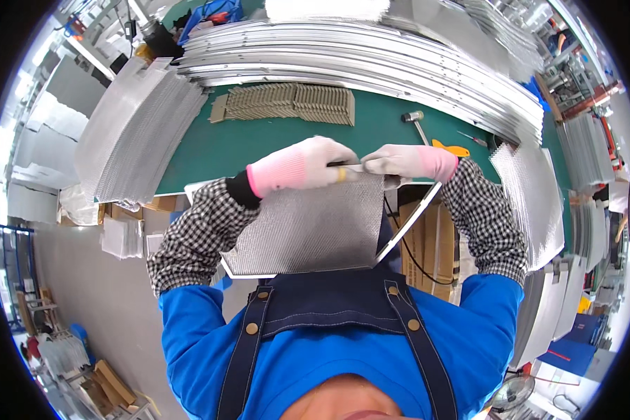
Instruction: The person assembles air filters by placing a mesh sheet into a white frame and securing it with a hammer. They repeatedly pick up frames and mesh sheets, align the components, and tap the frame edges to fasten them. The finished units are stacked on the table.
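Observation:
A silver mesh filter panel (pixel 315 227) lies tilted against my front, partly within a thin white metal frame (pixel 414 219). My left hand (pixel 302 164), in a white and pink glove, is closed at the panel's far edge; a yellow band shows on one finger. Close beside it, my gloved right hand (pixel 404 162) pinches the panel's far right corner. A short pale strip shows between the fingertips of both hands. The right side of the frame slants apart from the mesh, leaving a gap. The fingers' undersides are hidden.
Beyond my hands, a green table (pixel 259 143) bears a row of brown cardboard pieces (pixel 287 103), a mallet (pixel 414 120) and an orange-handled tool (pixel 451 148). Long metal rails (pixel 357 59) are stacked behind. Mesh stacks stand left (pixel 136 133) and right (pixel 532 199). Cardboard (pixel 434 245) lies below the table edge.

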